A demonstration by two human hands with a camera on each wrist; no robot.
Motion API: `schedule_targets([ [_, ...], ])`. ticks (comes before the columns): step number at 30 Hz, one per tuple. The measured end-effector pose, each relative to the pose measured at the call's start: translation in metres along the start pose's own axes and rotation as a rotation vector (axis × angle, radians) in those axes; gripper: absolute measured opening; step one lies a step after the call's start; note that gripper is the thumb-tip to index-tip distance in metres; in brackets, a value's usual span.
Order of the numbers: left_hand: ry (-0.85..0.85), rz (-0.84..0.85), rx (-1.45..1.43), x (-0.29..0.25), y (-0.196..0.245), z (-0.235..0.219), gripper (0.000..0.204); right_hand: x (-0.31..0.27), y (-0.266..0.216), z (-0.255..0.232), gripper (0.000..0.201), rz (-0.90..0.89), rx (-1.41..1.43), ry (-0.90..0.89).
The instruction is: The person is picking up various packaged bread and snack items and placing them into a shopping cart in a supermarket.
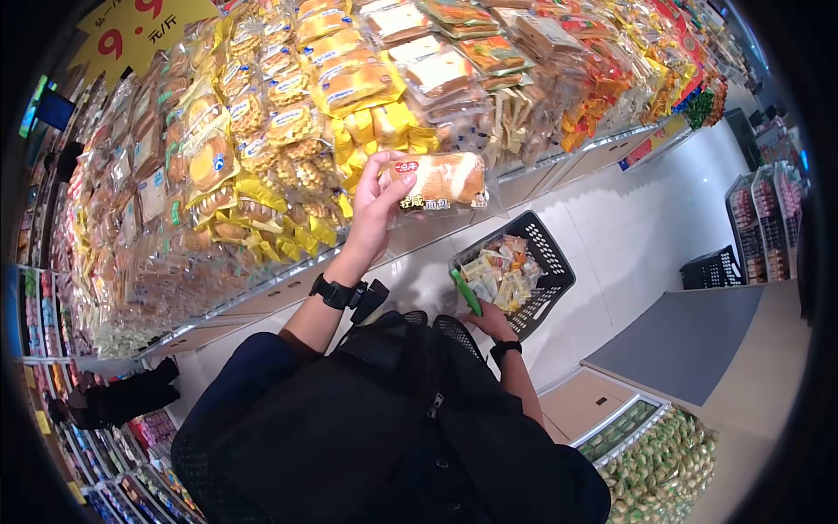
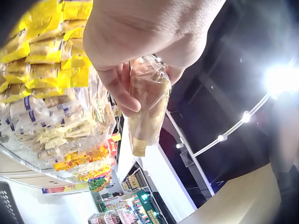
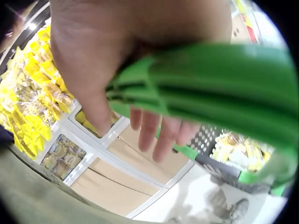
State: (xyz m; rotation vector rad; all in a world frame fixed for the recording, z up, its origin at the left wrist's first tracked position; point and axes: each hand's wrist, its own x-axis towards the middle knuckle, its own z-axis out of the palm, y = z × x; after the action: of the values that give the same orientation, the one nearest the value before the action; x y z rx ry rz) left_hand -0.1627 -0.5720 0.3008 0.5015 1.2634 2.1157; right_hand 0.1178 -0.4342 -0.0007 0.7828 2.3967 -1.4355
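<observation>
In the head view my left hand (image 1: 371, 210) grips a clear-wrapped bread pack (image 1: 445, 179) at its left end, thumb across the front. The pack has a red logo and dark lettering, and it stands out in front of the heaped shelf. The left wrist view shows the same wrapped bread (image 2: 150, 102) edge-on between thumb and fingers. Lower down, my right hand (image 1: 496, 324) holds a green pull handle (image 1: 468, 293) of a black shopping basket (image 1: 559, 262). Close up in the right wrist view, the green handle (image 3: 219, 88) crosses under the palm, fingers (image 3: 163, 140) beyond it.
Several wrapped snacks (image 1: 502, 275) lie inside the basket on the white floor (image 1: 602, 227). A long display of packaged breads (image 1: 349, 74) rises ahead, under a yellow price sign (image 1: 131, 35). Another black basket (image 1: 711, 269) stands at right, near a grey-topped counter (image 1: 681, 349). A person (image 1: 122, 397) is at far left.
</observation>
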Motion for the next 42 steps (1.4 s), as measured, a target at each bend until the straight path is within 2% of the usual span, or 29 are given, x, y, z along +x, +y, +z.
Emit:
schedule_targets([
  [1,-0.006,0.026,0.015,0.002,0.007,-0.017,0.039,0.007,-0.004,0.014,0.047,0.045,-0.009,0.108],
  [2,-0.013,0.019,0.002,0.004,0.016,-0.035,0.039,0.012,-0.008,0.023,0.047,0.059,-0.015,0.116],
  [4,-0.008,0.056,-0.033,0.005,0.031,-0.068,0.039,0.016,-0.021,0.031,0.039,0.168,-0.211,0.209],
  [6,-0.026,0.052,-0.075,0.007,0.043,-0.099,0.040,0.016,-0.036,0.041,0.040,0.223,-0.252,0.264],
  [8,-0.026,0.009,-0.114,0.006,0.059,-0.127,0.038,0.018,-0.053,0.054,0.040,0.355,-0.303,0.372],
  [10,-0.041,0.021,-0.136,0.003,0.069,-0.144,0.037,0.025,-0.060,0.056,0.043,0.509,-0.391,0.325],
  [12,-0.066,0.025,-0.120,-0.004,0.079,-0.158,0.040,0.029,-0.060,0.065,0.045,0.614,-0.377,0.371],
  [15,-0.073,0.032,-0.151,-0.019,0.096,-0.176,0.037,0.031,-0.062,0.074,0.045,0.554,-0.260,0.374],
  [18,-0.075,0.042,-0.162,-0.038,0.109,-0.191,0.034,0.041,-0.042,0.091,0.041,0.534,-0.170,0.388],
  [21,-0.002,0.135,-0.162,-0.054,0.118,-0.197,0.030,0.046,-0.033,0.114,0.035,0.512,-0.206,0.458],
  [23,-0.027,0.142,-0.166,-0.069,0.125,-0.204,0.029,0.043,-0.029,0.131,0.035,0.512,-0.175,0.504],
  [27,-0.016,0.211,-0.172,-0.097,0.139,-0.199,0.027,0.032,-0.057,0.163,0.039,0.456,-0.015,0.529],
  [31,-0.032,0.272,-0.121,-0.126,0.145,-0.198,0.025,0.021,-0.082,0.184,0.045,0.481,-0.029,0.438],
  [36,0.007,0.311,-0.023,-0.162,0.140,-0.196,0.025,0.010,-0.099,0.198,0.044,0.368,-0.049,0.409],
  [37,0.016,0.273,-0.020,-0.171,0.141,-0.195,0.025,0.009,-0.099,0.208,0.044,0.360,-0.078,0.393],
  [38,0.024,0.235,-0.018,-0.183,0.140,-0.195,0.026,0.003,-0.095,0.206,0.047,0.324,-0.065,0.354],
  [39,0.044,0.361,0.121,-0.190,0.128,-0.201,0.026,0.005,-0.083,0.215,0.052,0.233,-0.146,0.449],
  [40,0.006,0.299,0.115,-0.206,0.127,-0.202,0.026,0.020,-0.051,0.224,0.055,0.207,-0.089,0.465],
  [41,0.011,0.368,0.251,-0.216,0.123,-0.205,0.026,0.027,-0.035,0.222,0.054,0.220,-0.181,0.437],
  [42,0.007,0.320,0.217,-0.231,0.120,-0.208,0.029,0.026,-0.036,0.226,0.050,0.245,-0.123,0.420],
])
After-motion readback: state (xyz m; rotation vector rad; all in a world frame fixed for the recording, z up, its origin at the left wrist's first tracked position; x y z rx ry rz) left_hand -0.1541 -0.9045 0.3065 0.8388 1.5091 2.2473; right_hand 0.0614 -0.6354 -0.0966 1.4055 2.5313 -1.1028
